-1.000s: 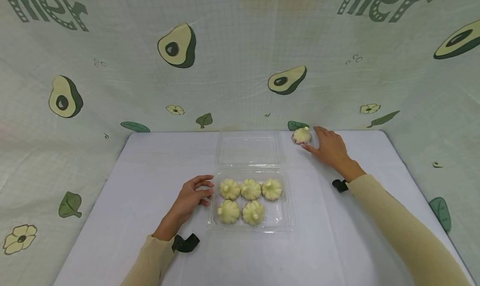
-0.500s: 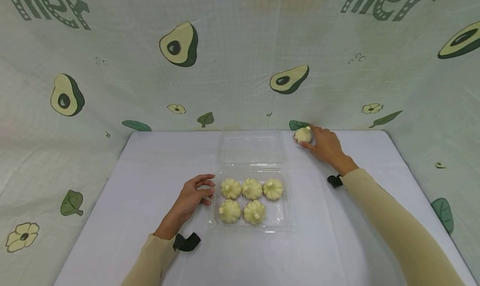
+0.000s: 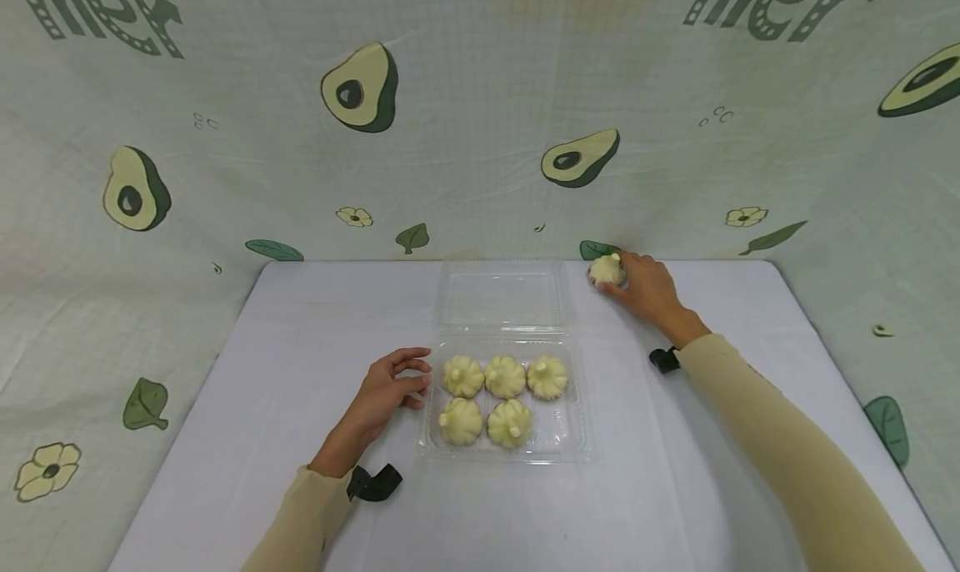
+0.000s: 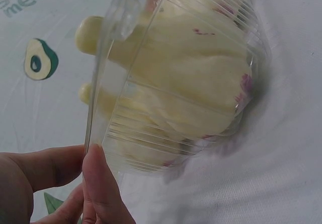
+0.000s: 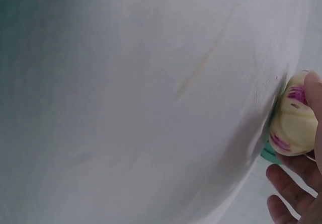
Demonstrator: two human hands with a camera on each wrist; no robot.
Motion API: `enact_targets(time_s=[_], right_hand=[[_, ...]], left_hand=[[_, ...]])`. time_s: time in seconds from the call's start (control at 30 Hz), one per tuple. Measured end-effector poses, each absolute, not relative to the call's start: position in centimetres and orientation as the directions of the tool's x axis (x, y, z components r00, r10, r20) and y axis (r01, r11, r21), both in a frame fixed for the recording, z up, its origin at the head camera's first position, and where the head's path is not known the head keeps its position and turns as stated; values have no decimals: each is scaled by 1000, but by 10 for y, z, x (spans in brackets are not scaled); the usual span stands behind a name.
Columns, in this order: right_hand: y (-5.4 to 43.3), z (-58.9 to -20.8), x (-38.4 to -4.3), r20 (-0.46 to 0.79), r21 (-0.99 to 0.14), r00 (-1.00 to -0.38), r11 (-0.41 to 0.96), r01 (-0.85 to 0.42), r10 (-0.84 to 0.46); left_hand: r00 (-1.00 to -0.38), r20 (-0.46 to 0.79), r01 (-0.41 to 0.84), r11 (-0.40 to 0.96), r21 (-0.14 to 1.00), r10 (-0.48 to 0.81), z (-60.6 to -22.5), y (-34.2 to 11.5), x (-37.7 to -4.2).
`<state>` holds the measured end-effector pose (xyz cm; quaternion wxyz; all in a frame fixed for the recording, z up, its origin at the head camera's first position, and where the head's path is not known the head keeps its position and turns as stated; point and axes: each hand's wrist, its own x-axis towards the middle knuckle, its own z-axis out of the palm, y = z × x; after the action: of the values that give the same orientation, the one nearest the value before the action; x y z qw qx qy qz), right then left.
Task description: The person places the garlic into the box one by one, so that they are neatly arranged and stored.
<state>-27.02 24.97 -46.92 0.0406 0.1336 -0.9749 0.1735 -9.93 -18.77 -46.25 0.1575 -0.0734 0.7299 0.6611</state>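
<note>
At the table's far edge, right of the box lid, my right hand (image 3: 648, 287) grips a garlic bulb (image 3: 606, 269) between thumb and fingers. Purple marks show on this bulb (image 5: 292, 121) in the right wrist view, where the hand covers part of it. My left hand (image 3: 386, 393) is at the left side of a clear plastic box (image 3: 558, 447). In the left wrist view, its thumb (image 4: 98, 173) and a finger pinch the box rim. Several pale garlic bulbs (image 3: 505, 377) sit inside the box, three in the back row and two in front.
The clear lid (image 3: 501, 298) lies open behind the box, towards the back of the table. A white cloth (image 3: 337, 305) covers the table. Behind it hangs a curtain (image 3: 465, 97) printed with avocados. A black wrist mount (image 3: 375, 483) sticks out beside the left sleeve.
My right hand has moved slightly left and its fingers have closed round the far garlic bulb. The left hand stays at the box rim. The head view has shifted a little.
</note>
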Motion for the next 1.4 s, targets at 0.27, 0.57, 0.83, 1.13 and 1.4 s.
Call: enact_targets(time_s=[0.27,0.57,0.83,1.13,1.4], right_hand=[[251,-468,-266,132,-328,-961,904,-274,-243],[251,-454,-240,170,-295,-947,903,-311,-271],[243,-433,-198,223,-298,-919,875,-381,-325],[230,-412,-153,294,-297,-869,826,-478,-397],[217,-398,-117,330,-295,-807,759,-581,-490]], left_hand=[[-939,-327,-316,111,942,103,-463,-187,-100],[-939,-329,-318,116,941,100,-462,-187,-99],[-938,-329,-317,115,941,106,-461,-187,-98],[-938,-328,-316,115,942,110,-461,-187,-98],[-938,-330,-318,117,941,105,-460,-186,-98]])
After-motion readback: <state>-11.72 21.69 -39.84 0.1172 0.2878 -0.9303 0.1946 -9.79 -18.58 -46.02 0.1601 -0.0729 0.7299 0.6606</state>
